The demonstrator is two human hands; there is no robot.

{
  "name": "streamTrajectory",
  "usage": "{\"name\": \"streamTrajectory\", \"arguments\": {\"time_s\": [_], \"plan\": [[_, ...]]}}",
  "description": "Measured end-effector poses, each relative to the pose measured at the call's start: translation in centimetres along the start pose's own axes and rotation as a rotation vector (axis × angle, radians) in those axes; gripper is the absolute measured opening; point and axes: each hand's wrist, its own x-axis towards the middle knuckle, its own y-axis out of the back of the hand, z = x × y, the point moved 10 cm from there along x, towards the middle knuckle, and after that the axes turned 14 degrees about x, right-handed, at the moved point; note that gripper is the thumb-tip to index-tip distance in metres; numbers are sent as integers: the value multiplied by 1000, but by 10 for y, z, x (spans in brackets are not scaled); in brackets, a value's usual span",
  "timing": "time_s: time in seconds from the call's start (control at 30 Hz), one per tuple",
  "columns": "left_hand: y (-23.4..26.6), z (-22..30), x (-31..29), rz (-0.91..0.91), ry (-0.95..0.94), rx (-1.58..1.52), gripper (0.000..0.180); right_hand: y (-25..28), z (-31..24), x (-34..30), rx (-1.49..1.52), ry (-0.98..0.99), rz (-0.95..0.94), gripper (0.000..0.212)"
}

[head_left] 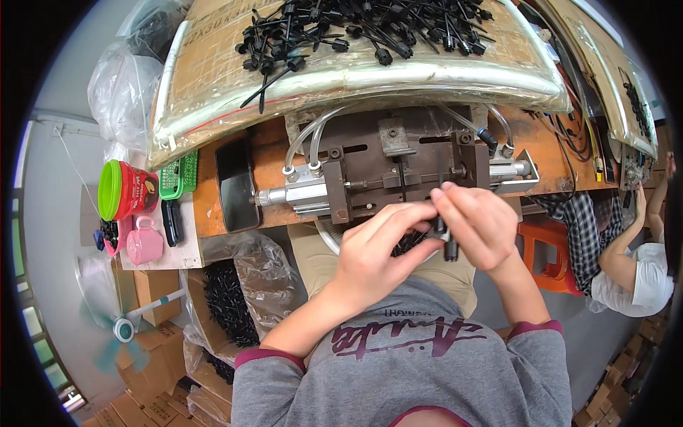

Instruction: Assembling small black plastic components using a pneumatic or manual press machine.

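Observation:
In front of my lap, my two hands meet over a black plastic part with a thin stem and a thicker ribbed end. My right hand is closed round it, the thick end sticking out below the fingers. The left hand pinches at the same part with thumb and fingertips; where they touch is partly hidden. Dark pieces show through the gap between left thumb and fingers, and I cannot tell whether they are held. Just beyond stands a brown metal fixture with a silver pneumatic cylinder at its left.
A cardboard-covered tray bears a heap of black stemmed parts. On the left are a phone, a red tub, a pink cup and a fan. Another person sits at right near an orange stool.

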Motion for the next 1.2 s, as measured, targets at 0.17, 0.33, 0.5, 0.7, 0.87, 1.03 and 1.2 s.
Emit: {"name": "streamTrajectory", "arguments": {"time_s": [0.17,0.33,0.5,0.7,0.87,1.03,1.2], "plan": [[10,-2,0,17,106,-66,32,0,7,10,129,-75,23,35],[-8,-5,-19,-39,-65,405,30,11,55,-15,374,-535,176,40],[-35,-11,-21,-82,-125,600,26,17,56,-12,675,-546,254,61],[-34,-13,-14,-165,-117,615,29,15,52,-30,617,-676,185,40],[15,-9,38,20,-91,366,34,-5,31,-32,283,-516,22,28],[61,-16,119,344,-182,544,34,-51,9,-37,157,-412,-216,17],[40,-70,151,101,53,369,37,-65,7,-26,29,-376,-233,18]]}}
